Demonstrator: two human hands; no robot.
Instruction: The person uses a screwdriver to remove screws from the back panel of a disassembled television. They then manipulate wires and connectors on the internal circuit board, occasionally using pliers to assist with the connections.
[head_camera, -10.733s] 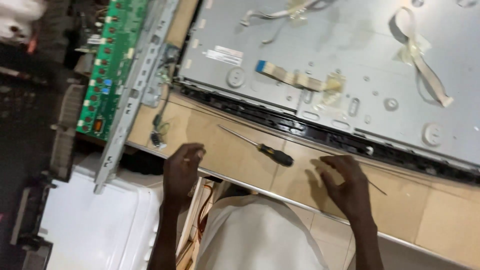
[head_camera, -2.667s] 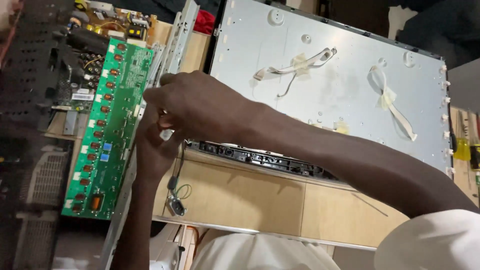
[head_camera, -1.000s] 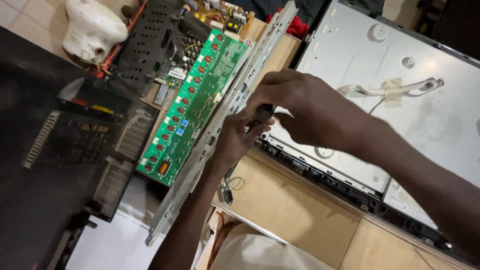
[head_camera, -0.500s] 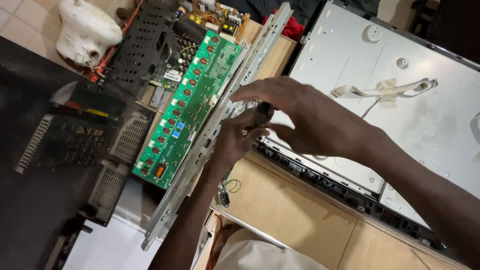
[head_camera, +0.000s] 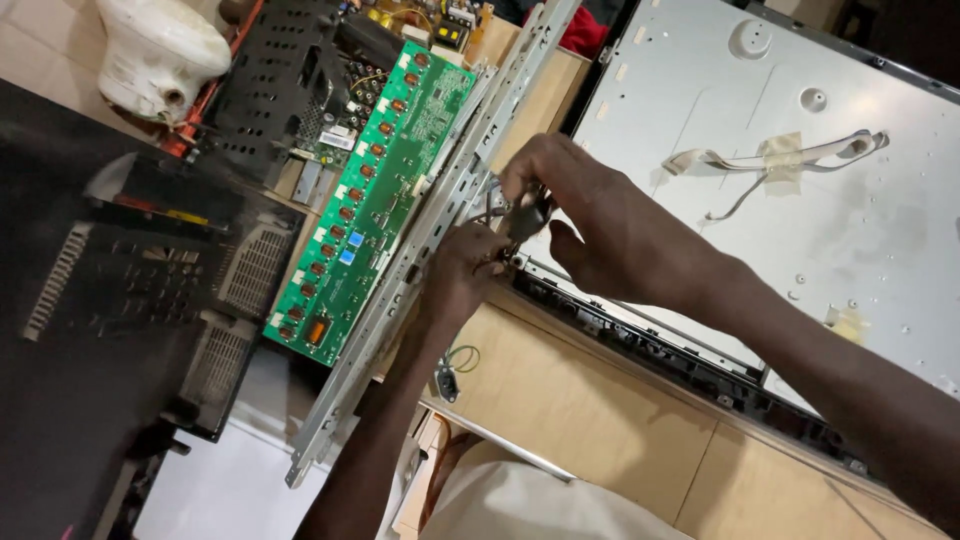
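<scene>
Both hands are being held close together at the edge of the long metal frame (head_camera: 430, 250), which is lying diagonally across the wooden table (head_camera: 580, 400). The left hand (head_camera: 462, 275) is being raised from below, with the forearm coming up from the lower edge and the fingers curled against the frame. The right hand (head_camera: 600, 225) is being reached across from the right side, the wrist bent and the fingers closed around a small dark part (head_camera: 525, 218), which is being pinched just beside the frame; what exactly it is cannot be told. The green circuit board (head_camera: 370, 190) is being carried on the far side of the frame. The grey metal panel (head_camera: 800, 230) is lying behind the right hand.
</scene>
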